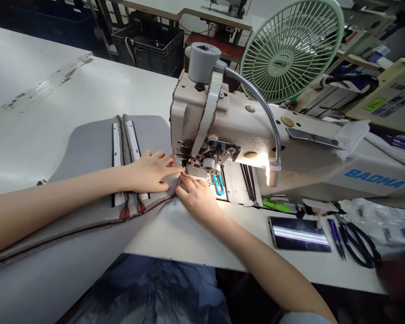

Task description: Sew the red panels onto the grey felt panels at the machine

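fingers (pixel 173 171) touch grey fabric (pixel 91 153), left hand (pixel 146 173) spread, right hand (pixel 200 198) bunched

The fabric (pixel 91 148) is grey (its edge (pixel 87 231) reddish-brown), the sewing machine (pixel 243 130) cream, the fan (pixel 286 54) pale green.

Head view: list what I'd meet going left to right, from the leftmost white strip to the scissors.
Leftmost white strip → left hand → right hand → blue U-shaped piece → smartphone → purple pointed tool → black-handled scissors.
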Tool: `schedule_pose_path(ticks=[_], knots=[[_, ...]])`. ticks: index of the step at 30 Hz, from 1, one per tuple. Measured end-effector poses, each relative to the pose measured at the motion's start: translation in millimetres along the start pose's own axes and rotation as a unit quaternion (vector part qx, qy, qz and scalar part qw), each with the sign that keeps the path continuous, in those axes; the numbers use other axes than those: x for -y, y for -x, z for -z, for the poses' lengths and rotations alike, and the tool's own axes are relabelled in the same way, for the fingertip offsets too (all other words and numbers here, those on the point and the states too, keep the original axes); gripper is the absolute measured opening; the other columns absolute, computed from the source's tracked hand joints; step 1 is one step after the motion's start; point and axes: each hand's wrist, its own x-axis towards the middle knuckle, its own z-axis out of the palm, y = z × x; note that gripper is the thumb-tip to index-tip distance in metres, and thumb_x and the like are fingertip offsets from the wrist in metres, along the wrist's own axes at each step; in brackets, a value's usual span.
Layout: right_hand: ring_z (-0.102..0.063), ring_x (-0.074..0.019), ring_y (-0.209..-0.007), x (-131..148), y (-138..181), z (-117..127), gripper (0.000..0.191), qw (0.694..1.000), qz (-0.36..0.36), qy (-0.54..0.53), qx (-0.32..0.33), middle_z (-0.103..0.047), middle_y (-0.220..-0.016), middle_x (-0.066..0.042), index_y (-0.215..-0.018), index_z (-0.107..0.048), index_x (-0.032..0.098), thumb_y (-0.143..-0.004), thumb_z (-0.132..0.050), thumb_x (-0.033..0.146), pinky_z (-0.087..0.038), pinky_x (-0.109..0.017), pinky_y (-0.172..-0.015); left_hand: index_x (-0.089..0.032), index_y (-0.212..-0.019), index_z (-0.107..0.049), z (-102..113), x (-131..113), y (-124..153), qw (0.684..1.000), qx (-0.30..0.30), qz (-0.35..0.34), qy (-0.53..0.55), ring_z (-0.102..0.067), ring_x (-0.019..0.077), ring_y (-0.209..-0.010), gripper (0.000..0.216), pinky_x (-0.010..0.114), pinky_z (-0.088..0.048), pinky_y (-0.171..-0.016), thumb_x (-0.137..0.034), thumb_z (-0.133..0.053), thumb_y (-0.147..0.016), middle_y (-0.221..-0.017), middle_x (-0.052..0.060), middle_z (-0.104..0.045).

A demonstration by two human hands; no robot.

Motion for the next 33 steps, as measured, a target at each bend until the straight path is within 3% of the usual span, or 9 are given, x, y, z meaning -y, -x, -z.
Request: schedule_pose_path(ticks=[3,7,10,12,17,25,28,31,33], knots=[[-0.054,-0.0241,-0.126,0.0,5.2,10.2,0.021,0.999,-0.027,-0.041,-0.004,-0.061,-0.131,-0.015,-0.109,-0.064,0.016,-0.097,-0.047,0.016,-0.047,-0.035,-0.090,-0.033,-0.130,-0.057,7.6,-4.8,2.1,1.000,-0.019,-0.015,-0.012,-0.053,0.0311,-0.105,0.052,0.042,-0.039,-0.082,-0.024,-0.056,-0.079,-0.123,0.010,-0.060],[-0.062,-0.0225,-0.102,-26.0,30.0,35.8,0.025,0.988,-0.153,-0.035,-0.001,-0.068,-0.108,-0.011,-0.117,-0.062,0.016,-0.097,-0.046,0.018,-0.047,-0.034,-0.087,-0.023,-0.083,-0.063,21.0,-18.1,8.0,0.999,0.007,-0.034,0.033,-0.058,0.0195,-0.077,0.008,0.032,-0.038,-0.071,-0.026,-0.055,-0.083,-0.085,0.003,-0.067],[-0.061,-0.0246,-0.094,-57.4,50.7,51.2,0.020,0.948,-0.315,0.045,0.002,-0.067,-0.097,-0.012,-0.105,-0.064,0.014,-0.097,-0.049,0.024,-0.047,-0.033,-0.080,-0.020,-0.064,-0.047,20.3,-26.2,9.3,0.993,0.076,-0.032,0.087,-0.050,0.0158,-0.058,0.037,0.028,-0.031,-0.056,-0.050,-0.060,-0.082,-0.064,0.000,-0.059],[-0.061,-0.0251,-0.090,-72.4,57.0,55.3,0.022,0.924,-0.375,0.073,0.011,-0.066,-0.097,-0.013,-0.101,-0.064,0.015,-0.095,-0.054,0.033,-0.045,-0.032,-0.071,-0.020,-0.062,-0.044,15.8,-28.8,7.8,0.991,0.093,-0.036,0.090,-0.050,0.0162,-0.058,0.040,0.028,-0.028,-0.052,-0.051,-0.064,-0.077,-0.064,0.001,-0.058],[-0.061,-0.0264,-0.087,-79.8,43.0,49.1,0.041,0.910,-0.394,0.116,0.063,-0.065,-0.100,-0.015,-0.106,-0.060,0.012,-0.091,-0.056,0.050,-0.041,-0.030,-0.066,-0.020,-0.063,-0.042,11.0,-30.4,5.3,0.989,0.116,-0.022,0.086,-0.048,0.0170,-0.058,0.024,0.029,-0.028,-0.056,-0.034,-0.057,-0.076,-0.064,0.001,-0.056],[-0.055,-0.0211,-0.073,-78.9,29.2,63.0,0.024,0.896,-0.430,0.058,0.099,-0.063,-0.083,-0.015,-0.100,-0.060,0.009,-0.089,-0.043,0.021,-0.034,-0.030,-0.063,-0.021,-0.066,-0.047,13.3,-34.0,7.8,0.991,0.121,-0.017,0.047,-0.054,0.0215,-0.066,0.017,0.032,-0.031,-0.061,-0.032,-0.052,-0.079,-0.072,0.004,-0.061],[-0.048,-0.0160,-0.059,-59.6,68.2,87.9,0.023,0.891,-0.441,0.010,0.106,-0.056,-0.066,-0.005,-0.080,-0.059,0.016,-0.091,-0.039,0.022,-0.029,-0.028,-0.056,-0.020,-0.067,-0.049,13.3,-35.4,9.3,0.993,0.113,-0.028,0.030,-0.055,0.0222,-0.069,0.018,0.033,-0.033,-0.063,-0.030,-0.050,-0.082,-0.075,0.005,-0.062],[-0.048,-0.0121,-0.054,-28.3,138.1,109.6,0.023,0.892,-0.407,-0.113,0.160,-0.050,-0.059,0.001,-0.072,-0.056,0.019,-0.091,-0.045,0.028,-0.033,-0.023,-0.052,-0.019,-0.070,-0.054,12.8,-39.0,12.7,0.995,0.086,-0.045,0.010,-0.057,0.0239,-0.079,0.017,0.034,-0.036,-0.066,-0.024,-0.047,-0.085,-0.081,0.007,-0.063],[-0.053,-0.0119,-0.056,-5.7,189.1,118.6,0.030,0.799,-0.397,-0.387,0.233,-0.055,-0.068,0.001,-0.086,-0.061,0.018,-0.096,-0.044,0.040,-0.037,-0.020,-0.049,-0.018,-0.073,-0.058,11.6,-41.4,15.4,0.997,0.051,-0.056,0.004,-0.056,0.0262,-0.090,0.018,0.036,-0.039,-0.070,-0.020,-0.047,-0.086,-0.094,0.010,-0.063]])
